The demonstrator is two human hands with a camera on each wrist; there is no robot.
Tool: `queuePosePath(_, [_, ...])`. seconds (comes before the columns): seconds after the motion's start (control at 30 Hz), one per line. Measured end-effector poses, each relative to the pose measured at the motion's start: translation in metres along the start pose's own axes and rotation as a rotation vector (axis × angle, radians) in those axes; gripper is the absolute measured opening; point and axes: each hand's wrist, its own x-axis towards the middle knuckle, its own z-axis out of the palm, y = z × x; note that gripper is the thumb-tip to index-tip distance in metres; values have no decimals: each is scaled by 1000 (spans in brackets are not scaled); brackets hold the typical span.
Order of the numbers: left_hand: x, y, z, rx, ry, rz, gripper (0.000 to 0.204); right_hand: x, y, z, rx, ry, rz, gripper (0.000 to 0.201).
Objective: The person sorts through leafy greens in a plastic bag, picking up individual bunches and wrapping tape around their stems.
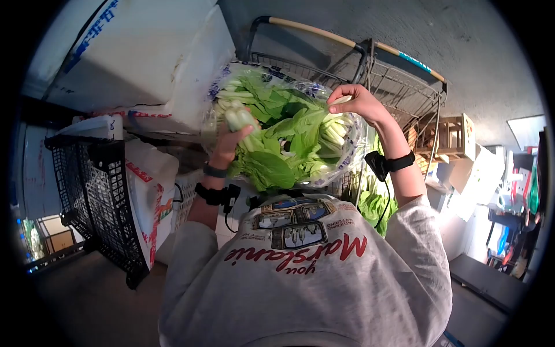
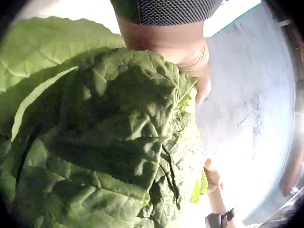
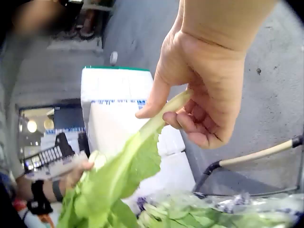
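Note:
In the head view my left hand (image 1: 232,143) grips a head of bok choy (image 1: 238,117) near its pale base, its dark leaves (image 2: 104,118) filling much of the left wrist view. My right hand (image 1: 365,105) pinches a single bok choy leaf (image 3: 121,164) by the end of its pale stalk, between thumb and fingers. That leaf hangs down toward the left hand in the right wrist view. Below both hands, more bok choy (image 1: 332,132) lies in a clear plastic bag (image 1: 352,165) with blue print.
Behind the bag stand wire carts (image 1: 399,87) with pale handle bars. White foam boxes (image 1: 144,58) are stacked at the left, above a black plastic crate (image 1: 95,191). More greens (image 1: 376,211) sit low at the right, and a wooden crate (image 1: 451,136) stands beyond.

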Motion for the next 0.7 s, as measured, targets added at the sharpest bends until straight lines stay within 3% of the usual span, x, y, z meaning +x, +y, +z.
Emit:
queuePosePath(0.1, [-4, 7, 8, 49, -58, 29, 48, 9, -12, 6, 199, -38, 61, 21])
queuePosePath(0.17, [-8, 9, 7, 40, -61, 48, 49, 13, -16, 6, 620, 3, 78, 27])
queuePosePath(0.2, [-10, 11, 6, 10, -88, 64, 51, 13, -21, 10, 670, 27, 42, 24])
queuePosePath(0.23, [-12, 12, 4, -20, -115, 79, 53, 14, -26, 15, 671, 24, 41, 24])
queuePosePath(0.3, [-18, 17, 3, -24, -119, 87, 55, 16, -34, 29, 164, 218, -53, 20])
queuePosePath(0.33, [-19, 19, 2, -31, -128, 93, 58, 19, -30, 40, 107, 162, -173, 23])
queuePosePath(0.43, [-19, 20, 5, -64, -168, 104, 59, 29, -20, 107, -144, 179, -157, 31])
queuePosePath(0.47, [-19, 21, 9, -62, -173, 104, 59, 31, -19, 130, -121, 193, -144, 28])
queuePosePath(0.5, [-20, 21, 16, -71, -106, 103, 56, 42, 4, 154, 1, 280, -306, 23])
queuePosePath(0.57, [-18, 20, 21, -78, -39, 109, 53, 47, 4, 181, 133, 397, -222, 17])
queuePosePath(0.67, [-16, 6, 23, -100, 94, 151, 53, 53, 4, 188, 135, 408, -204, 22])
queuePosePath(0.7, [-14, 3, 24, -101, 93, 147, 53, 50, 2, 192, 275, 357, -196, 31])
